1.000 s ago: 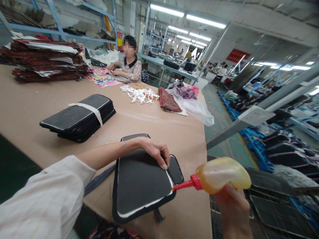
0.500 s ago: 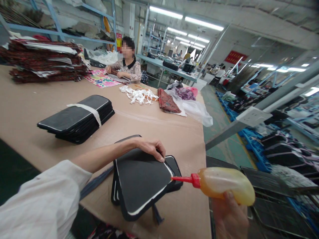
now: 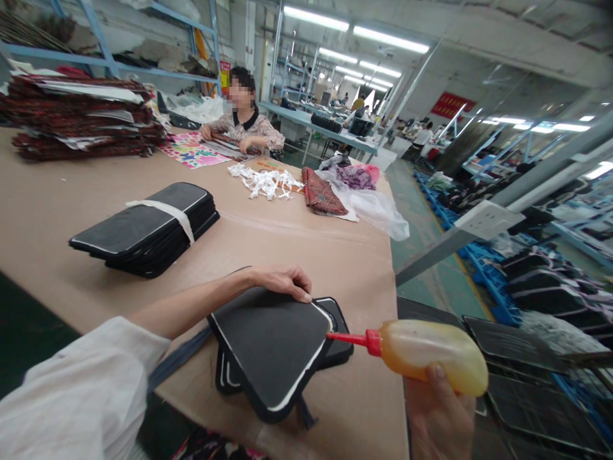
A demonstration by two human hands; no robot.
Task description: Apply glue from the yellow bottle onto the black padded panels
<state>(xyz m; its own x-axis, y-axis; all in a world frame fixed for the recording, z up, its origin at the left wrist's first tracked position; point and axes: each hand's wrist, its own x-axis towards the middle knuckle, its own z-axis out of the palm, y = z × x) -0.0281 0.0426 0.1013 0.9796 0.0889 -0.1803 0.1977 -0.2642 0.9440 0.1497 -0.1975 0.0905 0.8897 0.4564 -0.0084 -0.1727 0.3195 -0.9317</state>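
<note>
A black panel point(image 3: 272, 345) with rounded corners and a white line along its edge lies tilted over other black panels point(image 3: 341, 351) at the table's front edge. My left hand point(image 3: 286, 284) pinches its far edge, thumb on top. In my right hand point(image 3: 443, 402) is a squeeze bottle point(image 3: 426, 354) of yellowish liquid, lying on its side in the grip. Its red nozzle tip touches or nearly touches the panel's right corner, on the white line. A dark cloth strip point(image 3: 179, 359) runs out from under the panels.
A stack of black panels tied with a white band point(image 3: 160, 214) sits at left on the brown table point(image 3: 306, 246). Behind are piled patterned fabric point(image 3: 81, 115), white scraps point(image 3: 265, 182), a red patterned piece point(image 3: 323, 191) and plastic point(image 3: 383, 214). A person point(image 3: 246, 121) works across the table.
The held panel has turned slightly, its near corner shifting right, and my left hand has moved a little left with it. The bottle has barely moved. The person across has shifted an arm rightward.
</note>
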